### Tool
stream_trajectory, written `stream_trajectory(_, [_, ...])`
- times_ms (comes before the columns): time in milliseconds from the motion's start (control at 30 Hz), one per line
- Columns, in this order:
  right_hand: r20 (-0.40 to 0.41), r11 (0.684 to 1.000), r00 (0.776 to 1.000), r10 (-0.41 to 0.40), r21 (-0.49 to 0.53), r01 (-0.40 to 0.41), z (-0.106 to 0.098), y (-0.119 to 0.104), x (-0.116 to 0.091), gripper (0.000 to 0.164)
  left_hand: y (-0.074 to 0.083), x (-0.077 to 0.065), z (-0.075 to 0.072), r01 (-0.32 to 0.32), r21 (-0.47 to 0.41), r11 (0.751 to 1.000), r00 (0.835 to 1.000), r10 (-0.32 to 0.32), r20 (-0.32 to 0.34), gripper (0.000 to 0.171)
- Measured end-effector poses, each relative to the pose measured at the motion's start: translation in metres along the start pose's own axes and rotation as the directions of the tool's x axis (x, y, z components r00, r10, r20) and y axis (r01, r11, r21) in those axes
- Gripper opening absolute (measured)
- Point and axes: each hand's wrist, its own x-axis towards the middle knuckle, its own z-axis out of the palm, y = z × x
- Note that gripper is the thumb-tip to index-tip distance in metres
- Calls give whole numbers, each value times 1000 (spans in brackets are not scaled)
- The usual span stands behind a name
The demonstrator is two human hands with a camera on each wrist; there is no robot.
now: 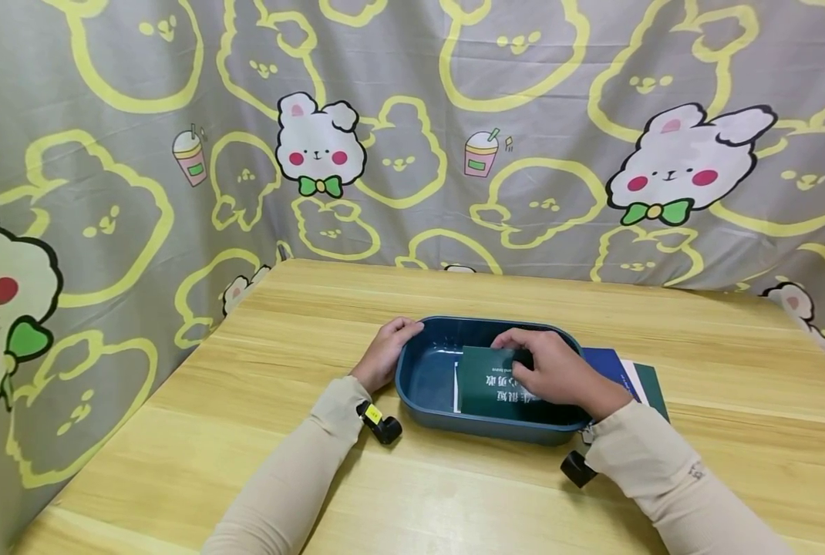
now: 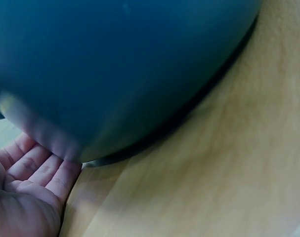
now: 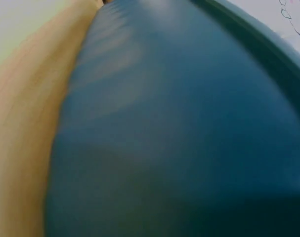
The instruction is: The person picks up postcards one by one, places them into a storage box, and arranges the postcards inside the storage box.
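Note:
A dark blue, rounded oblong tub (image 1: 422,378) stands on the table. My left hand (image 1: 388,351) holds its left end, with the thumb at the rim and the fingers (image 2: 48,170) against the outer wall in the left wrist view. Inside the tub is a dark green notebook (image 1: 478,381) with white lettering, upside down from here. Its top edge is gripped by my right hand (image 1: 551,366), thumb on the cover. The right wrist view is filled by the tub's outer wall (image 3: 164,108), so that hand is hidden there.
To the right of the tub, partly behind my right forearm, lie a blue booklet (image 1: 603,362) and a green booklet (image 1: 651,385) with a pale edge between them. A wooden table (image 1: 315,308) carries everything. Patterned grey curtains (image 1: 399,216) hang along its back and left sides.

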Motion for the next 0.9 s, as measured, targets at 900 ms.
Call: stream_trajectory(900, [183,956,971,154,-277,-99,12,-1,2,60,0,-1,-1,-17,-5,1000,1000,17,4,15])
